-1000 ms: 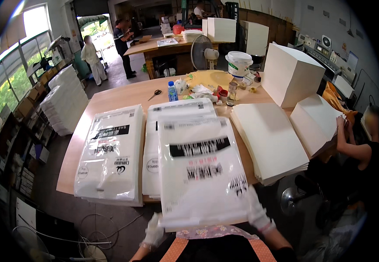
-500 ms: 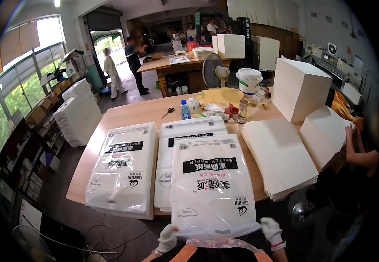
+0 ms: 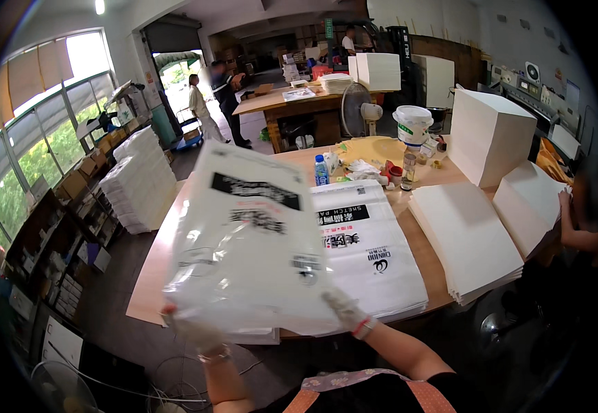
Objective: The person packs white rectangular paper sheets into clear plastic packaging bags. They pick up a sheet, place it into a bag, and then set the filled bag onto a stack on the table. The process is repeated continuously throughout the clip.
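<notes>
Two gloved hands lift a clear plastic pack (image 3: 244, 241) of white paper above the table's (image 3: 153, 275) near edge. The left hand (image 3: 192, 332) grips its lower left corner, the right hand (image 3: 344, 308) its lower right. A stack of like packs (image 3: 371, 251) lies beneath, with loose paper stacks (image 3: 467, 237) toward the right edge.

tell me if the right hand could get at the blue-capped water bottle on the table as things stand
Probably not right away. The right hand is gripping the lifted white plastic pack, and the water bottle stands upright toward the table's far side, beyond the flat pack stack. It would likely need to let go and lean forward.
</notes>
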